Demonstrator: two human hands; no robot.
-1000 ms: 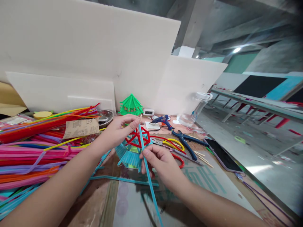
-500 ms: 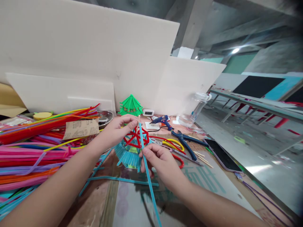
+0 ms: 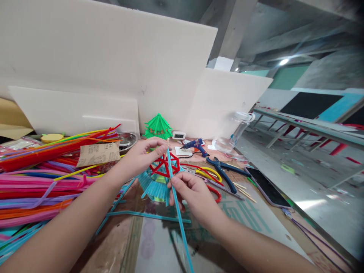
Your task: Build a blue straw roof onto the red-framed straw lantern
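Observation:
My left hand (image 3: 150,151) pinches the upper end of a thin wooden stick (image 3: 168,141), beside the top of a light-blue pipe cleaner (image 3: 182,231). Lower down, thumb and fingers of my right hand (image 3: 192,191) are closed on that pipe cleaner, whose tail runs down toward the bottom edge. Behind both hands stands a model with a red pipe-cleaner frame (image 3: 159,169) above a fringed blue skirt (image 3: 153,185). My hands partly cover it, and whether the stick touches it I cannot tell.
Bundled coloured pipe cleaners (image 3: 34,184) lie at left. A green roof-shaped piece (image 3: 158,127), a glue gun (image 3: 195,144) and a water jug (image 3: 234,132) stand at the back. Pliers (image 3: 223,170), yellow-handled scissors (image 3: 212,173), small sticks (image 3: 246,192) and a phone (image 3: 267,186) are at right.
The view has shifted very slightly. Both hands keep the same grip and almost the same place.

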